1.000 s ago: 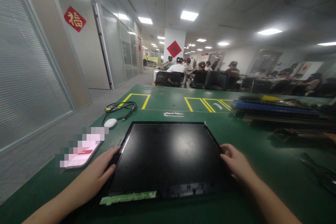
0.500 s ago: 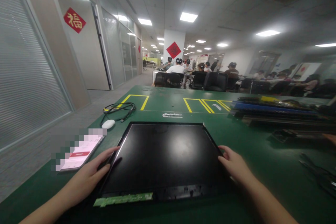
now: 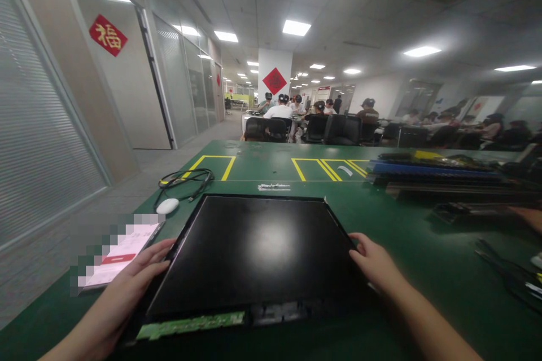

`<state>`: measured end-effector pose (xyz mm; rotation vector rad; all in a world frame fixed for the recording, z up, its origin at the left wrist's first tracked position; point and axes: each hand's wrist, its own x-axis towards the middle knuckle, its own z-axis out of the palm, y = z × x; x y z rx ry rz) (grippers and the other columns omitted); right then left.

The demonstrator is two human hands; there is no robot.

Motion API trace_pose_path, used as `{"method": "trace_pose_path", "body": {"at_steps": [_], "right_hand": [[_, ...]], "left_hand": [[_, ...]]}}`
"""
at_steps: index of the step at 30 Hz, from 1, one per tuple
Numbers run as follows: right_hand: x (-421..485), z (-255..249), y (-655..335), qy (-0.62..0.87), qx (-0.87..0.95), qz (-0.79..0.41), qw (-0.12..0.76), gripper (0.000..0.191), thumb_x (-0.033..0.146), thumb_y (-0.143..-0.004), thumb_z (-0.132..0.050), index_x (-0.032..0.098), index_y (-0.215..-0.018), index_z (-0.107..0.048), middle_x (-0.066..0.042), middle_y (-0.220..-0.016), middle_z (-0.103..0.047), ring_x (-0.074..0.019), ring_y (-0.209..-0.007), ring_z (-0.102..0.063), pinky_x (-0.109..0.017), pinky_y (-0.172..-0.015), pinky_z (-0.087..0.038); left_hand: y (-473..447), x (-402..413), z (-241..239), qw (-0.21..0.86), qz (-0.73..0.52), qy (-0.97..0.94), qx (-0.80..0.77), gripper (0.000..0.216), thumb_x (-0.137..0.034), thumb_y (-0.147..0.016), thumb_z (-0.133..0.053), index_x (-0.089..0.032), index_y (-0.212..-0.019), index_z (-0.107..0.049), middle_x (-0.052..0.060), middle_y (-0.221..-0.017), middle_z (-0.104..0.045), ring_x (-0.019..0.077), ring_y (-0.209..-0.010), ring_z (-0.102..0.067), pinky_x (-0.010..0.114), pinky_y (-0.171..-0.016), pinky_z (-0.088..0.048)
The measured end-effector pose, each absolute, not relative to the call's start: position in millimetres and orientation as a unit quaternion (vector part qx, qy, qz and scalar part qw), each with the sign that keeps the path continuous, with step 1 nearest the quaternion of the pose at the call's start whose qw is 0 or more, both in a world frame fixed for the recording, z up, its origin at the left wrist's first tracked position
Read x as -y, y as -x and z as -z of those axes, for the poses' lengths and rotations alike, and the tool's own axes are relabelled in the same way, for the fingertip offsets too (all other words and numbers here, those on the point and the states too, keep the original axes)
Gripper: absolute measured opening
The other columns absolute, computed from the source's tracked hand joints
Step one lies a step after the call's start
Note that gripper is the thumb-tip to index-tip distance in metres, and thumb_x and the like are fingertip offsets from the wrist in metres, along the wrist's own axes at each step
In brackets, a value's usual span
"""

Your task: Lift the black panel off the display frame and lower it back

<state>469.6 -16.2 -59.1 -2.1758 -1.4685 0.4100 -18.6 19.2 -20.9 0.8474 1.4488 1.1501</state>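
A black flat display panel (image 3: 254,254) lies on the green table (image 3: 398,220) in front of me, with a green circuit strip (image 3: 190,326) along its near edge. My left hand (image 3: 122,287) grips the panel's left edge, thumb on top. My right hand (image 3: 375,265) holds the right edge, fingers curled around it. The near end of the panel seems lifted slightly off the table.
A phone (image 3: 118,256) with a lit screen lies left of the panel. A white mouse (image 3: 167,206) and a coiled black cable (image 3: 186,177) sit beyond it. Stacked trays and parts (image 3: 432,172) fill the right side. Several people sit at tables far behind.
Both hands have slid along the panel's edges toward me, and the panel has shifted nearer and to the left, its near end rising a little.
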Motion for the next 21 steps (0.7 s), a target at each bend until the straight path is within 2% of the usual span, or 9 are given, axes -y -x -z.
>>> {"method": "trace_pose_path", "body": {"at_steps": [2, 6, 9, 11, 17, 21], "right_hand": [[16.3, 57.7, -468.7, 0.797, 0.535, -0.148, 0.236, 0.043, 0.025, -0.084, -0.052, 0.02, -0.126, -0.064, 0.001, -0.069, -0.056, -0.0187, -0.068, -0.056, -0.029, -0.06, -0.034], [16.3, 58.2, -469.1, 0.797, 0.534, -0.155, 0.237, 0.043, 0.025, -0.085, -0.051, 0.02, -0.126, -0.063, 0.001, -0.071, -0.057, -0.0189, -0.07, -0.058, -0.029, -0.061, -0.034], [16.7, 58.7, -469.2, 0.795, 0.534, -0.16, 0.238, 0.043, 0.027, -0.086, -0.049, 0.019, -0.127, -0.062, 0.001, -0.07, -0.057, -0.0191, -0.068, -0.057, -0.029, -0.06, -0.034], [17.3, 57.9, -468.5, 0.795, 0.534, -0.162, 0.236, 0.043, 0.027, -0.087, -0.049, 0.019, -0.127, -0.062, 0.001, -0.07, -0.057, -0.0194, -0.068, -0.057, -0.03, -0.06, -0.034], [17.5, 57.0, -467.4, 0.796, 0.529, -0.166, 0.243, 0.043, 0.026, -0.087, -0.051, 0.02, -0.127, -0.063, -0.001, -0.076, -0.063, -0.0194, -0.073, -0.06, -0.029, -0.064, -0.036], [16.3, 60.4, -469.8, 0.795, 0.525, -0.161, 0.259, 0.041, 0.026, -0.084, -0.055, 0.022, -0.123, -0.066, -0.001, -0.076, -0.064, -0.0192, -0.073, -0.061, -0.028, -0.064, -0.037]], "left_hand": [[9.2, -15.3, 10.8, 0.536, -0.485, -0.313, -0.616, 0.049, -0.021, -0.073, -0.077, -0.03, -0.12, -0.068, 0.003, -0.12, -0.078, 0.0278, -0.095, -0.078, 0.029, -0.066, -0.065], [-5.1, -5.6, -7.2, 0.563, -0.466, -0.284, -0.621, 0.07, -0.02, -0.072, -0.076, -0.03, -0.138, -0.056, 0.005, -0.1, -0.082, 0.0315, -0.079, -0.08, 0.035, -0.054, -0.064], [-4.2, -4.6, -4.4, 0.59, -0.457, -0.291, -0.599, 0.079, -0.023, -0.07, -0.08, -0.029, -0.143, -0.05, 0.005, -0.096, -0.082, 0.0309, -0.073, -0.079, 0.035, -0.056, -0.065], [-0.7, -7.1, 3.8, 0.584, -0.476, -0.319, -0.576, 0.089, -0.022, -0.063, -0.086, -0.028, -0.144, -0.05, 0.005, -0.096, -0.082, 0.0294, -0.071, -0.079, 0.033, -0.06, -0.065], [6.3, -12.7, 18.7, 0.601, -0.476, -0.328, -0.552, 0.11, -0.035, -0.05, -0.097, -0.029, -0.148, -0.046, 0.007, -0.105, -0.082, 0.0349, -0.089, -0.079, 0.035, -0.067, -0.066], [12.5, -12.4, 19.5, 0.602, -0.45, -0.331, -0.571, 0.099, -0.053, -0.054, -0.093, -0.028, -0.143, -0.056, 0.01, -0.107, -0.081, 0.0367, -0.097, -0.077, 0.037, -0.074, -0.065]]}}
